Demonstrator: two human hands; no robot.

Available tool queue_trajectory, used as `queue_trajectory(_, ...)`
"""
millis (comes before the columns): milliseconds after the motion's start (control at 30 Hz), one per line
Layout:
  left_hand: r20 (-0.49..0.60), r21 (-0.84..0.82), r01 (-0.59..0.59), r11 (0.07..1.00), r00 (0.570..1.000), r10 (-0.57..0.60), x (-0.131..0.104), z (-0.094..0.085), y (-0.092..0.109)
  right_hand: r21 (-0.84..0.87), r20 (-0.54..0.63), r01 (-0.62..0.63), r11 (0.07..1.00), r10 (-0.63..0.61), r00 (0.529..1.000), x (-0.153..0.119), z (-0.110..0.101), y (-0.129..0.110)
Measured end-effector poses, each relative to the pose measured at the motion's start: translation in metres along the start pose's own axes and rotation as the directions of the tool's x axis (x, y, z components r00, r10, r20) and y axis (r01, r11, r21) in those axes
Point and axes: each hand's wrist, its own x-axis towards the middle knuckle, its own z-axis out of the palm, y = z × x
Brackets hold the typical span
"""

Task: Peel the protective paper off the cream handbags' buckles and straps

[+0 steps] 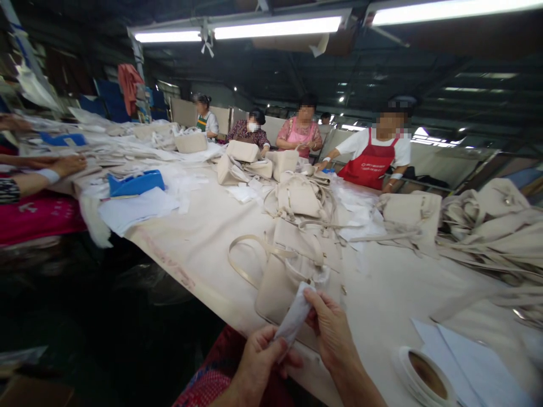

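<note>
Between my two hands is a narrow folded strip of thin white paper [294, 314], held at a slant over the table's near edge. My left hand [263, 353] pinches its lower end. The fingers of my right hand [328, 322] grip the upper end. Just behind the strip lies a beige handbag [271, 288], its strap looped out to the left and white wrapping around its handle. Part of the bag's front is hidden by the paper and my right hand.
More beige bags [299, 195] and white paper [358, 212] cover the long table [203, 237]. A tape roll [424, 376] and white sheets [475, 362] lie at right. A blue holder [136, 182] stands left. Several co-workers are around the table, one in a red apron [369, 164].
</note>
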Motion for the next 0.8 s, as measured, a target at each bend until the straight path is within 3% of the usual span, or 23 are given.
queue_trajectory(100,0.045,-0.072,0.05,0.996,0.998,-0.047,-0.001,-0.011,-0.011,0.016,-0.032,-0.034,0.999,0.035,0.999,-0.003,0.004,0.002)
queue_trajectory(167,0.019,0.034,0.054,0.998,0.998,-0.055,-0.004,-0.018,-0.006,-0.014,-0.047,-0.029,0.999,0.029,0.998,-0.003,0.005,0.005)
queue_trajectory(233,-0.111,0.285,-0.092,0.954,0.986,0.128,-0.009,-0.022,0.01,-0.042,-0.052,0.004,0.999,-0.006,0.999,-0.002,0.005,0.008)
queue_trajectory(300,-0.142,0.561,-0.307,0.769,0.879,0.455,-0.012,-0.019,0.033,-0.038,-0.051,0.03,0.999,-0.032,0.998,0.0,0.004,0.011)
queue_trajectory(333,-0.075,0.652,-0.391,0.65,0.819,0.569,-0.012,-0.014,0.044,-0.021,-0.049,0.039,0.999,-0.04,0.998,0.001,0.004,0.012)
queue_trajectory(367,0.013,0.704,-0.452,0.547,0.779,0.627,-0.01,-0.008,0.053,-0.002,-0.044,0.044,0.999,-0.044,0.998,0.001,0.004,0.013)
queue_trajectory(400,0.102,0.729,-0.492,0.476,0.765,0.635,-0.007,0.0,0.06,0.017,-0.034,0.043,0.999,-0.043,0.998,0.001,0.005,0.014)
queue_trajectory(467,0.201,0.743,-0.522,0.418,0.77,0.605,0.005,0.015,0.063,0.058,-0.012,0.028,0.998,-0.027,1.0,0.001,0.006,0.014)
queue_trajectory(567,0.173,0.729,-0.51,0.457,0.783,0.597,0.026,0.029,0.054,0.096,0.03,-0.02,0.995,0.018,0.999,-0.001,0.007,0.013)
queue_trajectory(667,0.057,0.641,-0.459,0.615,0.828,0.558,0.039,0.031,0.041,0.06,0.079,-0.043,0.997,0.038,0.996,0.0,0.002,0.011)
queue_trajectory(800,-0.043,0.503,-0.383,0.775,0.884,0.465,0.041,0.03,0.036,-0.12,0.124,0.046,0.992,-0.031,0.992,0.006,-0.012,0.009)
